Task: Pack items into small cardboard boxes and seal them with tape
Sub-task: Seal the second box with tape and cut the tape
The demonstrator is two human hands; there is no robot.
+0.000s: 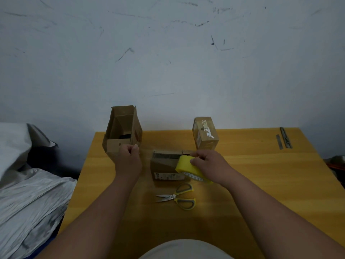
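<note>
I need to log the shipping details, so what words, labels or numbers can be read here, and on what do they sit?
None can be read.
White label on the front of the middle box: print too small and blurred.
Torn white sticker remains on the closed box: no legible text.
Open box, tape roll, scissors: no visible text.

Right hand (207,163): curled round the yellow tape roll (188,170), held above the small closed box (165,168).
Left hand (129,156): fingers curled, held at the near edge of the open box (122,131).
Scissors (180,196): laid on the wooden table (261,174), near the closed box.
Taped box (205,132): stood upright at the far edge.
</note>
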